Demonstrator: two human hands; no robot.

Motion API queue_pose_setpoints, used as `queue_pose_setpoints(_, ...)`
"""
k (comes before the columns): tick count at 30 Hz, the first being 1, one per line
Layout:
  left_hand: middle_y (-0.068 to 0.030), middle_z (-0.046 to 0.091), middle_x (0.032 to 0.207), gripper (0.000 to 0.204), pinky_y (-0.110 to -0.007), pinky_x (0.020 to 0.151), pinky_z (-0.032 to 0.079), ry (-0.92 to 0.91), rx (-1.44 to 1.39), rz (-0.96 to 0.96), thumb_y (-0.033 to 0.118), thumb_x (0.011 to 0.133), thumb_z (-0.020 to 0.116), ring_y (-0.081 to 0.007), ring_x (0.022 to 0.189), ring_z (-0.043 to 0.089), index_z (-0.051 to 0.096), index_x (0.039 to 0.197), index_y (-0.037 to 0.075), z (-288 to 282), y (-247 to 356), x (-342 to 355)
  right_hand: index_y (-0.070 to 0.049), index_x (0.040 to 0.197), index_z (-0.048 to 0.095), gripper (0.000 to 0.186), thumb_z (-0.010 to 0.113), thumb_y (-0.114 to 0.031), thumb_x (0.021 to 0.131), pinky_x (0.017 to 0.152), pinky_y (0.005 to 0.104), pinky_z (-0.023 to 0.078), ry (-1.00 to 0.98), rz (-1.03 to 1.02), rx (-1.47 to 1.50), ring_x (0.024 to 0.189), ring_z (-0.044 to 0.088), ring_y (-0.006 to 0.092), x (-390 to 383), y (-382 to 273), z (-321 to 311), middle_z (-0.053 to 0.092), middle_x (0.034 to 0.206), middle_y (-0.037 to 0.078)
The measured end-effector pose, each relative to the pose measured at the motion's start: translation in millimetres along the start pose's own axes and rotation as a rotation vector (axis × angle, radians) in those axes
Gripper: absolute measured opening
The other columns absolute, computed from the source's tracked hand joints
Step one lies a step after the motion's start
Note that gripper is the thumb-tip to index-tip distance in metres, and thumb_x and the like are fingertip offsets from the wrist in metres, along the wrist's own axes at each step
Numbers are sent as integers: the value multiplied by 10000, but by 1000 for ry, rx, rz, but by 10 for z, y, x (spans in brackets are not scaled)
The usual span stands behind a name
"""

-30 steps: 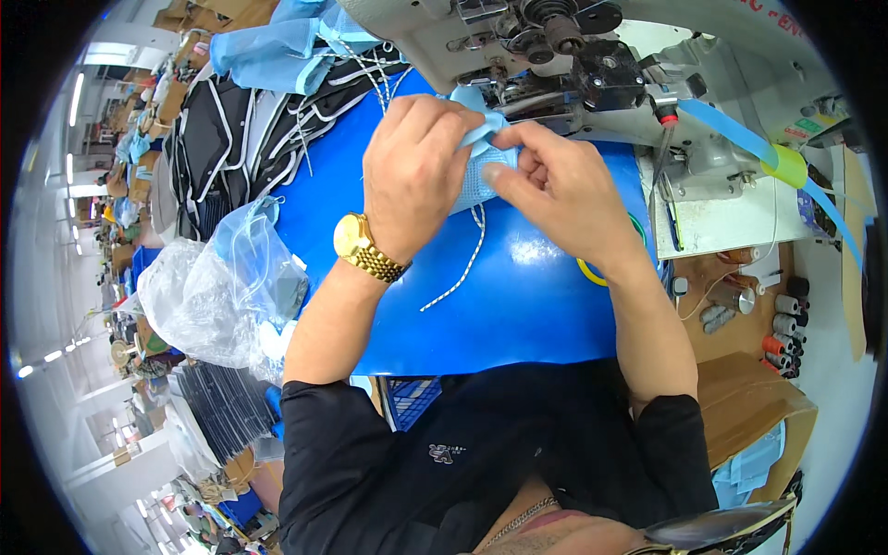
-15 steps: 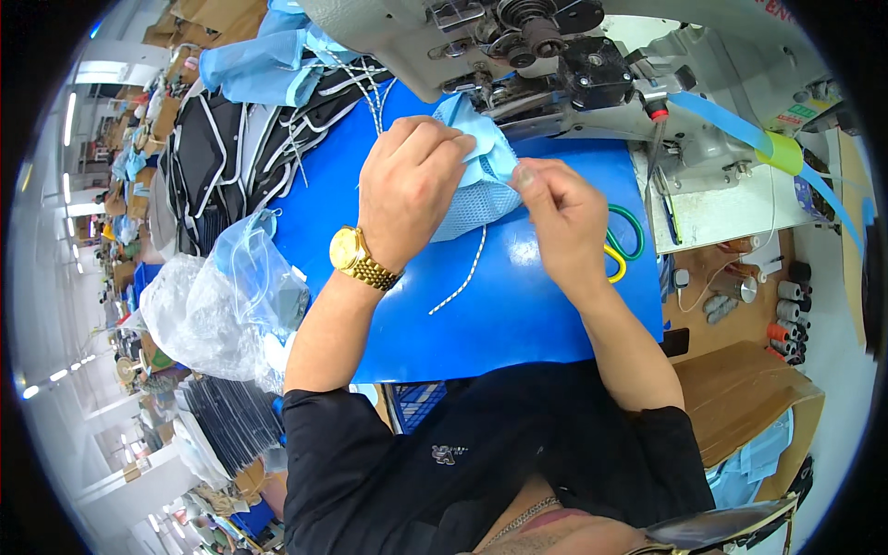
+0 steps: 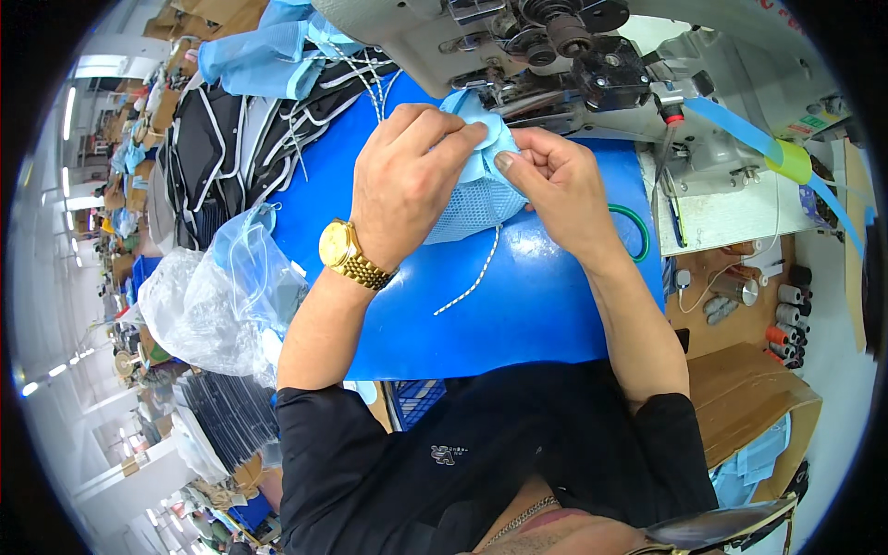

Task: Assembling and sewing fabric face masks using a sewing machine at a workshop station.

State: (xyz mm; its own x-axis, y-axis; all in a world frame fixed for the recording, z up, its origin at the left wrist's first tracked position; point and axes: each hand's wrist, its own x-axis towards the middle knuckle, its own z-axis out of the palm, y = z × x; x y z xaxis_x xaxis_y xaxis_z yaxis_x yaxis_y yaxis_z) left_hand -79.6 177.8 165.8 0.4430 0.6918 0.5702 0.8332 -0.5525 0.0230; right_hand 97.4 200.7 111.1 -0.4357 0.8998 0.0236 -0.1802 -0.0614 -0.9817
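While both hands have edged closer to the sewing machine (image 3: 555,55), the left hand (image 3: 407,185) and right hand (image 3: 555,180) pinch the light blue mesh piece (image 3: 472,208), its white cord (image 3: 472,277) trailing across the blue table (image 3: 536,305), suggesting stitching is near.

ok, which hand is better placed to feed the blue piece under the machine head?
Probably left. The left hand pinches the light blue fabric piece at the edge nearest the sewing machine; the right hand grips behind it.
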Motion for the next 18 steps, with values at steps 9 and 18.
queue_pose_setpoints(9,-29,629,856,253,-318,698,515,-13,76,-56,47,701,663,-212,824,591,704,947,87,33,62,60,10,1055,669,203,612,-140,931,523,193,463,46,9,-13,628,566,28,23,-38,23,659,760,-3)
queue_pose_setpoints(18,-31,620,845,254,-321,669,510,11,122,-61,50,702,651,-213,805,582,694,950,84,74,98,77,19,1005,675,199,628,-156,923,518,219,503,89,2,-12,616,590,51,38,7,30,666,741,22)
